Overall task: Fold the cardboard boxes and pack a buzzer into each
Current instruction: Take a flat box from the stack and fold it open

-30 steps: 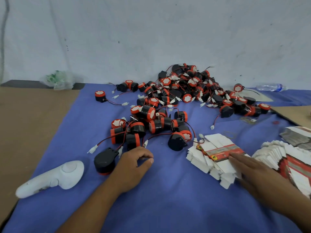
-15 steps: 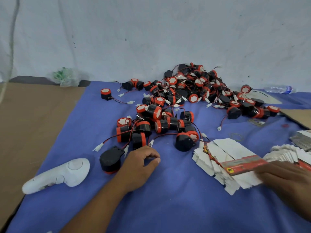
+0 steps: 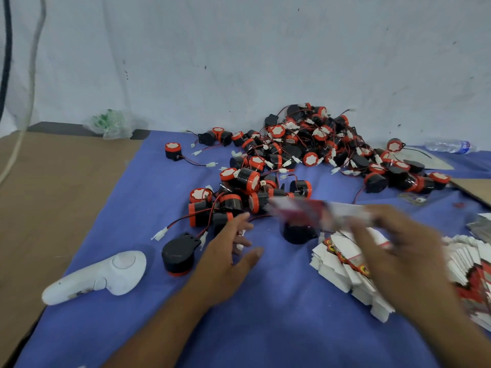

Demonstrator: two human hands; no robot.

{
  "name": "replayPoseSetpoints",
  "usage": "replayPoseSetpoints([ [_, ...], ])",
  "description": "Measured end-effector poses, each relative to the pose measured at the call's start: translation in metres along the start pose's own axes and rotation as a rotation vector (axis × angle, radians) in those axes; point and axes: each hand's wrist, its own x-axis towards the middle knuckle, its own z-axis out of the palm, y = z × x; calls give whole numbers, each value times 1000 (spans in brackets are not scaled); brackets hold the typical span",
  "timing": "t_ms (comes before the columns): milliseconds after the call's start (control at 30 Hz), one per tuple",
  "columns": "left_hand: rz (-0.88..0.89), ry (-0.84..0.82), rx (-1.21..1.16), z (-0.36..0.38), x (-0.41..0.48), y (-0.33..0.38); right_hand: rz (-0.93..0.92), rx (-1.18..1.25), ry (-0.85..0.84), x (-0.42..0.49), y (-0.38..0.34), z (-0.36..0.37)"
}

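My R hand held one flat box blank above the stack; L hand open, fingers spread, beside the buzzers. Best bet was both hands on its ends, popping it square.

Buzzer pile sits at the back of the cloth, against the wall. Controller lies front left, flat box stack front right.
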Motion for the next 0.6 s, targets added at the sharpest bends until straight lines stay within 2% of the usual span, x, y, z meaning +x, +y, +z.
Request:
replayPoseSetpoints([
  [67, 11, 52, -52, 1, 1, 3, -16, 96, -135, 5, -33, 34],
  [133, 16, 103, -129, -2, 2, 2, 20, 341, -457, -4, -48, 67],
  [167, 17, 130, -154, -4, 4, 1, 65, 446, -523, -5, -44, 75],
  [300, 30, 173, -177, -2, 6, -1, 447, 733, -730, -18, -35, 80],
  [333, 32, 195, -202, 1, 6, 1, 551, 869, -752, -21, -27, 83],
  [400, 81, 225, -170, 8, 6, 5, 627, 1063, -743, -24, -21, 85],
  [500, 158, 80, 21, 15, 5, 4, 572, 1038, -732, -25, -24, 86],
  [600, 155, -10, 44, 17, 3, 4, 484, 933, -788, -27, -21, 87],
])
